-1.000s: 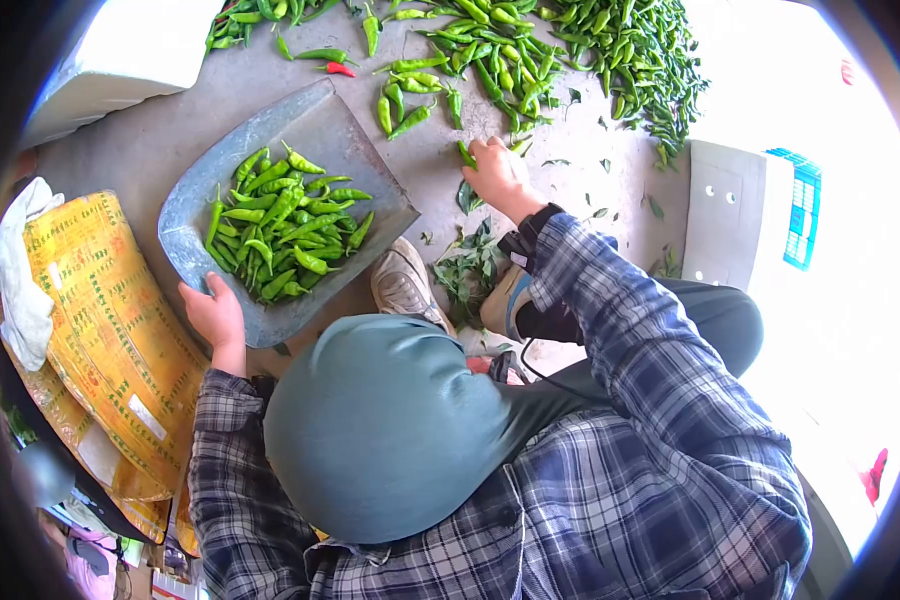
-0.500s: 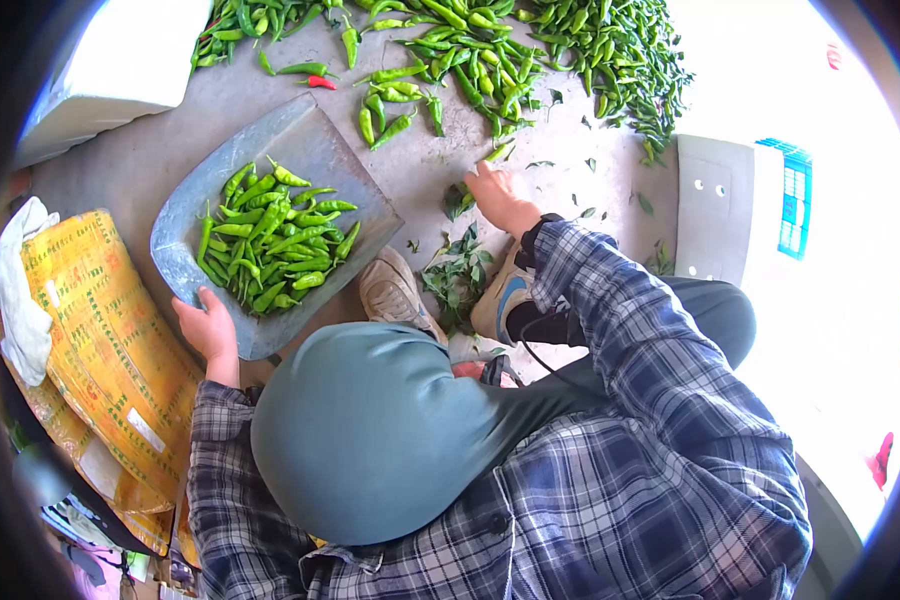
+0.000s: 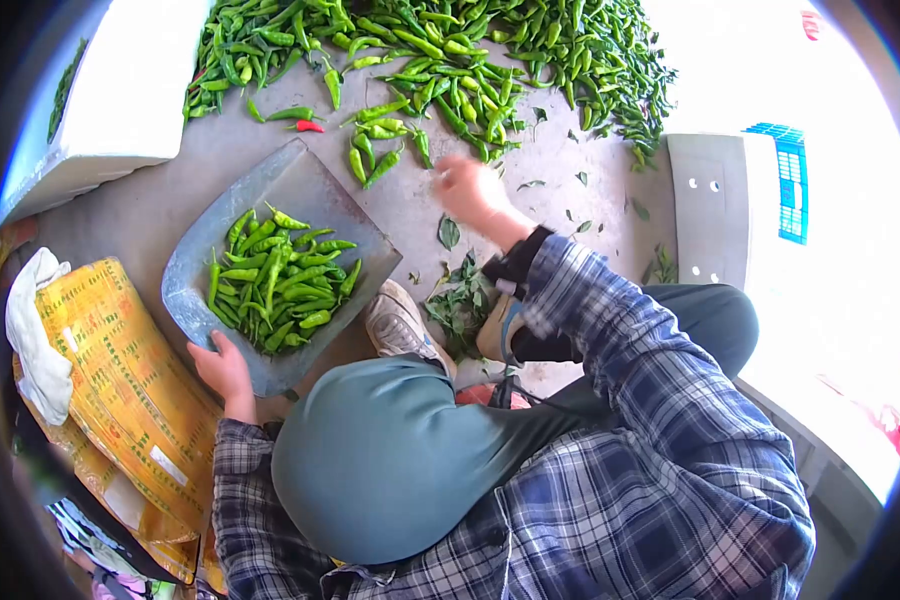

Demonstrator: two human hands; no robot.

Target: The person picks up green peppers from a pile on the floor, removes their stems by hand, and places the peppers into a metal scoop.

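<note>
A grey metal scoop point(image 3: 305, 180) lies on the floor, holding a heap of green chili peppers point(image 3: 285, 280). At its lower left edge my left hand point(image 3: 222, 372) grips the rim, thumb on the upper side. My right hand point(image 3: 470, 195) is over the floor to the right of the scoop, just below the loose peppers point(image 3: 378, 160). Its fingers are smeared by motion, so whether they hold anything is hidden. A green leaf point(image 3: 449, 232) lies beneath it, and a clump of leaves point(image 3: 457, 305) rests between my shoes.
Large piles of green peppers point(image 3: 590, 60) cover the floor ahead, with one red pepper point(image 3: 307, 126) at the near side. A white foam box point(image 3: 130, 120) stands left, above yellow-taped cardboard point(image 3: 120, 360) and a white cloth point(image 3: 42, 335). To the right are a grey panel point(image 3: 708, 210) and blue crate point(image 3: 791, 185).
My right hand has drawn back slightly from the floor, left and toward me, and is now blurred. The view has shifted a little; my left hand stays on the scoop's rim.
</note>
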